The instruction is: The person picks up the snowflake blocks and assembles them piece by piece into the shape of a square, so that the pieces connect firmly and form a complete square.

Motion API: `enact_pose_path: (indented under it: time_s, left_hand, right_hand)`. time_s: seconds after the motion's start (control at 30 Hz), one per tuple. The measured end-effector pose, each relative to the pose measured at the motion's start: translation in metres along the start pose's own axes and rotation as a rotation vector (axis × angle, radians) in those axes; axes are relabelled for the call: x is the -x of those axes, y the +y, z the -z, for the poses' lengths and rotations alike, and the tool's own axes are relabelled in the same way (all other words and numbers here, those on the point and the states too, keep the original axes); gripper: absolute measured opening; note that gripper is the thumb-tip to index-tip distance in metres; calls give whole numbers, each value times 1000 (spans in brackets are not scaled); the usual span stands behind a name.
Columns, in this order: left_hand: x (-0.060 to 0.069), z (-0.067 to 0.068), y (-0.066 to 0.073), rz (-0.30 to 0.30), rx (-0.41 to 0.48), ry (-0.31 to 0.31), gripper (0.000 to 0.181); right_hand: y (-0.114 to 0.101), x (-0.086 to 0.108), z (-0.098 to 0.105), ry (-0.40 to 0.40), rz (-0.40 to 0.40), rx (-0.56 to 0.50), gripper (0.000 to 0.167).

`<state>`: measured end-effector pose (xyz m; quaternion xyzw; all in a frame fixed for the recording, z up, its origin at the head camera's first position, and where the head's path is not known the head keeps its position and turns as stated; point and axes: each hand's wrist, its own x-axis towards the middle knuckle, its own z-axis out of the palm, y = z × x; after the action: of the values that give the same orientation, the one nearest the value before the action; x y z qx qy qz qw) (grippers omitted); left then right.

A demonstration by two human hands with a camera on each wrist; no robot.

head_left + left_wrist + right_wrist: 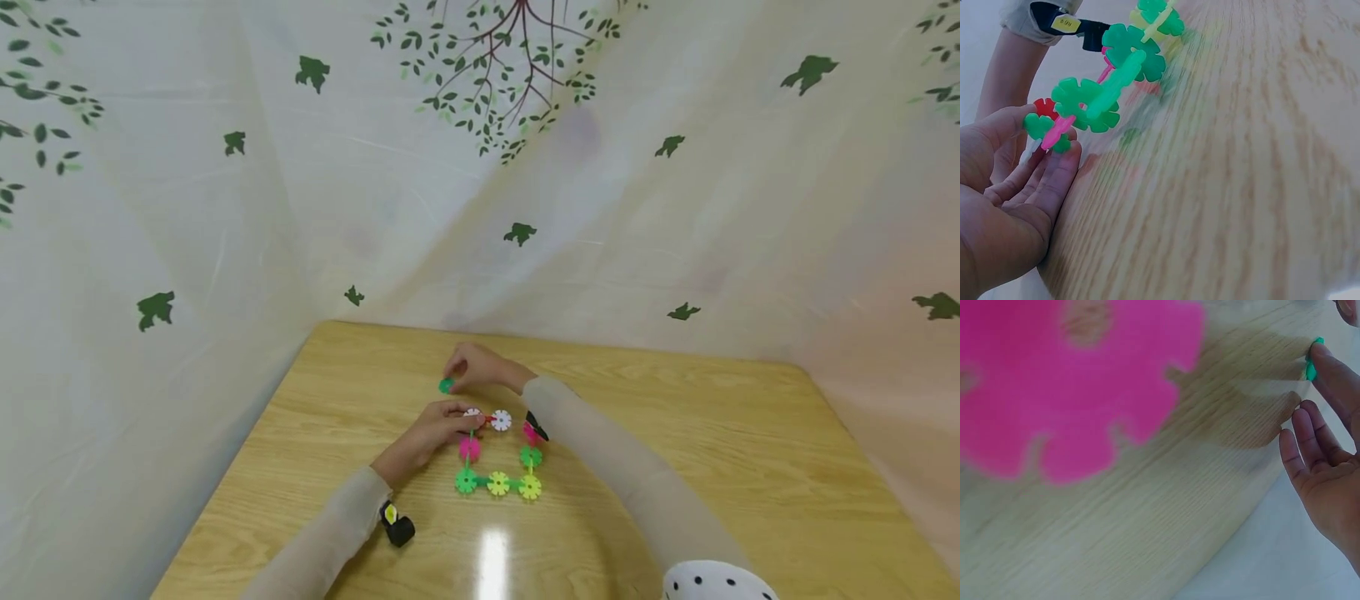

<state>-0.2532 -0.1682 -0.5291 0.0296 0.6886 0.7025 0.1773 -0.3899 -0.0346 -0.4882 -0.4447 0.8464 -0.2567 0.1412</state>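
A chain of notched plastic snowflake discs, in green, yellow, pink, red and white, is joined into a nearly square frame on the table. My left hand (431, 429) pinches its upper left corner, by the white disc (472, 413); the left wrist view shows thumb and fingers around a green disc (1036, 127) there. Beyond the frame, my right hand (482, 367) pinches a loose green disc (446, 386) near the tabletop. A pink disc (532, 433) at the frame's right end lies partly behind the right wrist's black camera. That pink disc (1079, 419) looms large in the right wrist view.
The wooden table (675, 433) reaches back to a pale curtain (420, 208) printed with leaves and birds. A black wrist camera (397, 527) hangs under the left sleeve. A white cuff with black dots (716, 581) shows at the lower right.
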Motion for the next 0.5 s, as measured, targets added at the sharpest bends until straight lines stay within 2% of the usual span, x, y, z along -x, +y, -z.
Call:
enact_pose_path:
  time_s: [0.27,0.5]
  left_hand:
    - [-1,0,1,11,0,-7,22]
    - [0,-3,4,35,-19,-6,28]
  right_hand:
    - [11,22,6,29,-47,-102,15]
    - [19,37,13,58,-88,-120,18]
